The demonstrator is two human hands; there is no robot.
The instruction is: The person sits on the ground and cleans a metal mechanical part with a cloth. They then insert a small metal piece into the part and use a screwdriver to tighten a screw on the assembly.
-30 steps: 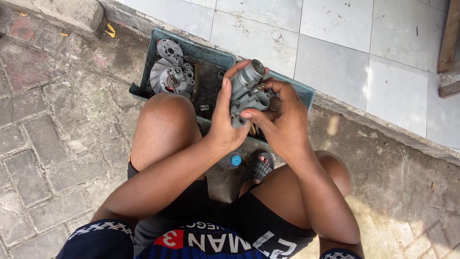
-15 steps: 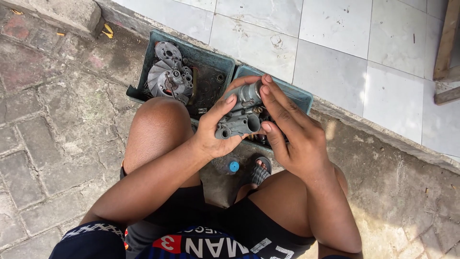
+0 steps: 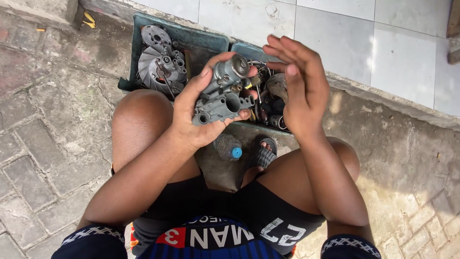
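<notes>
L hand (image 3: 201, 112) grips grey carburetor (image 3: 223, 93).
R hand (image 3: 299, 86) open, fingers (image 3: 287, 50) spread, just beside carb, not touching.

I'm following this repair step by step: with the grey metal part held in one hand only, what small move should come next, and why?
Probably bring the right hand back onto the grey metal part. The left hand alone cradles it above the tray of parts, ports facing up, while the right hand is open and lifted beside it, holding nothing. A second grip would steady it.
</notes>
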